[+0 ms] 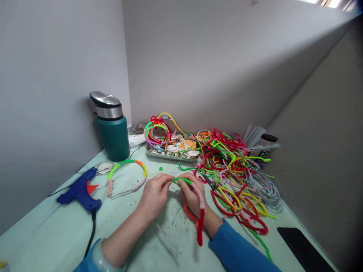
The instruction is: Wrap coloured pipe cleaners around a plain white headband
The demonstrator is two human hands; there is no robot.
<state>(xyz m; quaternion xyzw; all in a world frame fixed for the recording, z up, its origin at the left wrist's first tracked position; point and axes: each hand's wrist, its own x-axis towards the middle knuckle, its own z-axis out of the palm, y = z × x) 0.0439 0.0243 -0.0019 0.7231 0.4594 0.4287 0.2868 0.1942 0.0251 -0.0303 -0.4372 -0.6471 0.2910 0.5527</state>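
Observation:
Near the middle of the table my left hand [155, 192] and my right hand [195, 192] meet at a wire wrapped in pipe cleaners [197, 194]. My left fingers pinch its green end, while my right thumb and fingers are closed around the green part beside it. Pink and then red wrapping curves down over the back of my right hand. An orange strand [190, 213] hangs under the right palm. Below my left hand a thin bare wire [168, 237] sticks out toward me; its upper part is hidden. A partly wrapped hoop [127, 162] lies to the left.
At left are a blue glue gun [82, 190] with its cord and a green bottle [113, 136]. Behind stands a metal tray [172, 156] of shell-like pieces and coloured hoops. Tangled pipe cleaners [224, 151], scissors [229, 198], grey wire coils [266, 190] and a black phone-like slab [302, 247] occupy the right.

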